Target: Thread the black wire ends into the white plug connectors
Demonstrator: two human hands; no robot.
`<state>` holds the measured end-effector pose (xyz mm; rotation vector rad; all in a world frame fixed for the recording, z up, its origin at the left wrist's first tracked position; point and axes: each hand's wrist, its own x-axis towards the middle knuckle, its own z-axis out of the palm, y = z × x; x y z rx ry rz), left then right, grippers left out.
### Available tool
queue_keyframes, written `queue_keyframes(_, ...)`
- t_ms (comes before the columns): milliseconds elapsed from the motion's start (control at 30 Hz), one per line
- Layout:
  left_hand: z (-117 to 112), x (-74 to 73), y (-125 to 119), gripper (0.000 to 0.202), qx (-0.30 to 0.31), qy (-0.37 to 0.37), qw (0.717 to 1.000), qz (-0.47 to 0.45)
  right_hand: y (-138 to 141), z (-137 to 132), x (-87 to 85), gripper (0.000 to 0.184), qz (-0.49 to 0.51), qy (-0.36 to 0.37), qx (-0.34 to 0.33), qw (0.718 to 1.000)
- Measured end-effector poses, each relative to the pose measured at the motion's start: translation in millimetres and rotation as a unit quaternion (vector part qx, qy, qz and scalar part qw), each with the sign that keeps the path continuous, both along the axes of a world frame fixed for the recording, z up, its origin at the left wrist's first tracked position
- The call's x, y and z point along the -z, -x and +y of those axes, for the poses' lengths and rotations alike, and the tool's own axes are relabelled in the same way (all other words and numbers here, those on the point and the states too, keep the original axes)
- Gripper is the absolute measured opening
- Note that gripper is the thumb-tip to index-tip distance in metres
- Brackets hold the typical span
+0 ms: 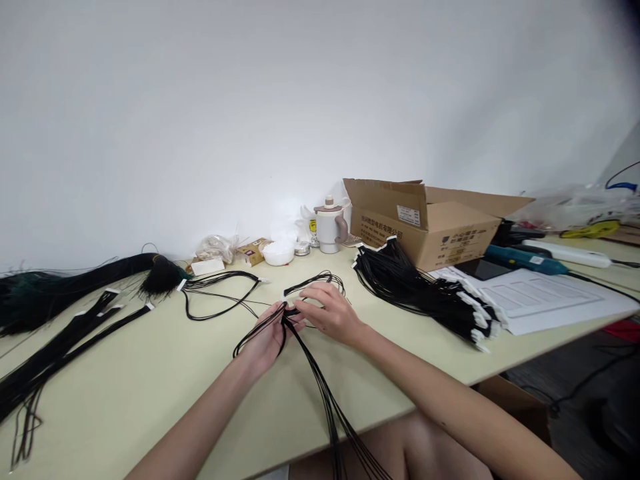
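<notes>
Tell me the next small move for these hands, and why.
I'd probably have the right hand press the black wires together beside the left hand: the right fingertips are already there, the left hand holds the bunch, and strands loop out on both sides and trail past the table's front edge.

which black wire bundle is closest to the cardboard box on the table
The thick bundle with white connectors, lying beside the box, right of the right hand. The held bundle is farther off; the others lie farther left.
</notes>
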<state>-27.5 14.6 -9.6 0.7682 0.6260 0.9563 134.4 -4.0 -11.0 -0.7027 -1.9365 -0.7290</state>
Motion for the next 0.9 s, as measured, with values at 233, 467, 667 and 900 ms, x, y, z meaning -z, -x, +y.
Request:
queue_keyframes(233,-1.5,0.1,-0.2,0.005,0.021,0.026,0.999,0.012,3.9,3.8,6.8,0.007,-0.08,0.057,-0.011,0.995)
queue_keyframes(467,-5.3,-0.5,-2.3,0.009,0.049,0.002,0.998,0.028,5.1,2.3,7.7,0.01,-0.116,0.06,0.001,0.991)
queue_keyframes(667,-7.1,-4.0,-3.0,0.008,0.044,0.038,0.997,0.055,2.9,2.0,2.4,0.012,-0.15,0.08,-0.007,0.985)
queue_keyframes(900,-11.6,-15.1,-4.6,0.01,0.027,0.063,0.994,0.09,3.0,2.0,2.0,0.015,-0.13,0.086,-0.01,0.988)
